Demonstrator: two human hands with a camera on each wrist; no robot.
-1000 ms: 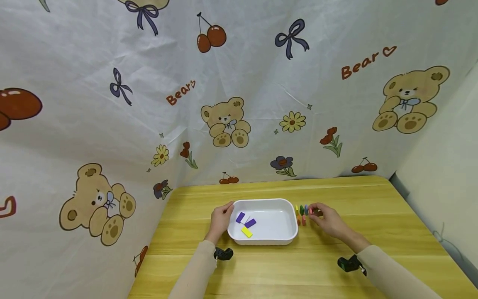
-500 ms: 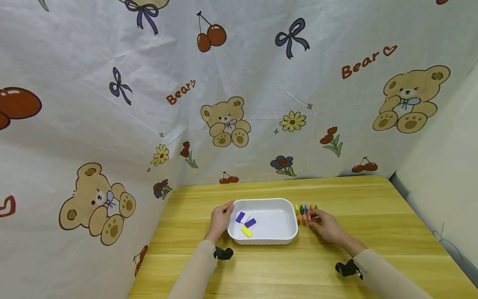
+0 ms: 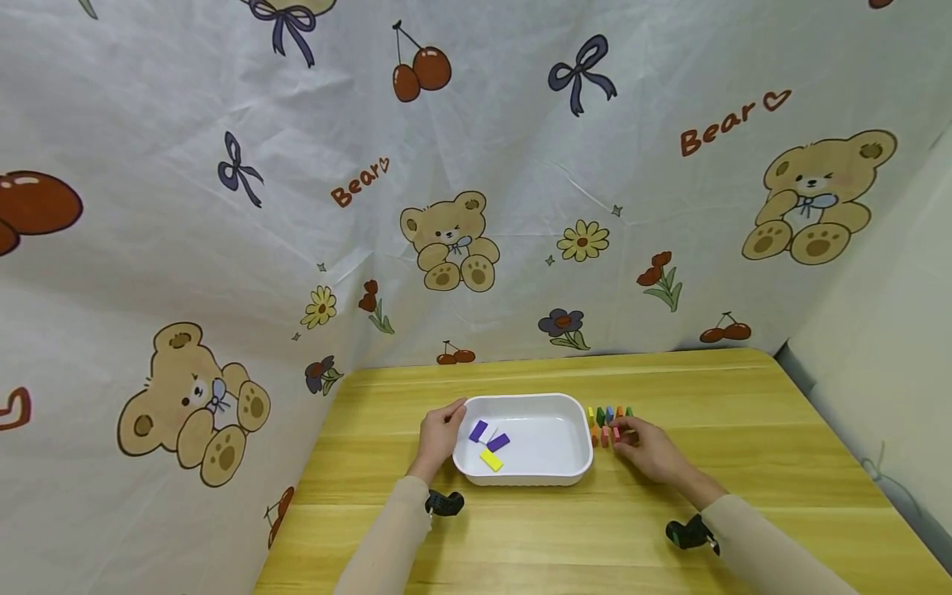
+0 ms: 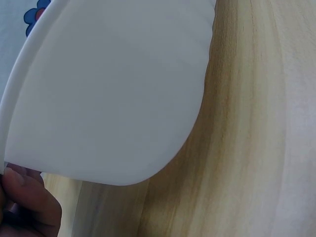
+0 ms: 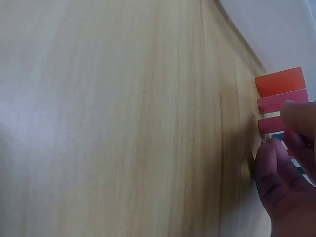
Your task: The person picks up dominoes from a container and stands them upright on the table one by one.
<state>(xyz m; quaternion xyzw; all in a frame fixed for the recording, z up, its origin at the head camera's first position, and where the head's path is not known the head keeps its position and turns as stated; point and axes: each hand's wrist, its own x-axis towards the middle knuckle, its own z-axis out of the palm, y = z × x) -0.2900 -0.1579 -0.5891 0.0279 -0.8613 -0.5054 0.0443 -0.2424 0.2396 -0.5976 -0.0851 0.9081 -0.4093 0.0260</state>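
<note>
My left hand (image 3: 439,436) grips the left rim of a white tray (image 3: 524,482), its fingertips (image 4: 29,192) at the rim in the left wrist view. Inside the tray lie two purple domino blocks (image 3: 499,443), a yellow one (image 3: 492,460) and a white one (image 3: 487,433). Just right of the tray, small coloured blocks stand on edge in two rows. My right hand (image 3: 649,449) pinches a pink block (image 5: 269,124) at the right end of the nearer row. Beside it stand another pink block (image 5: 279,101) and an orange block (image 5: 280,82).
The farther row has yellow (image 3: 591,415), dark green (image 3: 601,416), blue (image 3: 610,414), orange (image 3: 620,412) and green (image 3: 629,411) blocks. Everything stands on a wood-grain table (image 3: 543,537). A bear-print cloth (image 3: 506,330) hangs behind and to the left.
My right hand has come nearer from the farther row with the pink block, to the end of the nearer row. The left hand and the tray stay in place.
</note>
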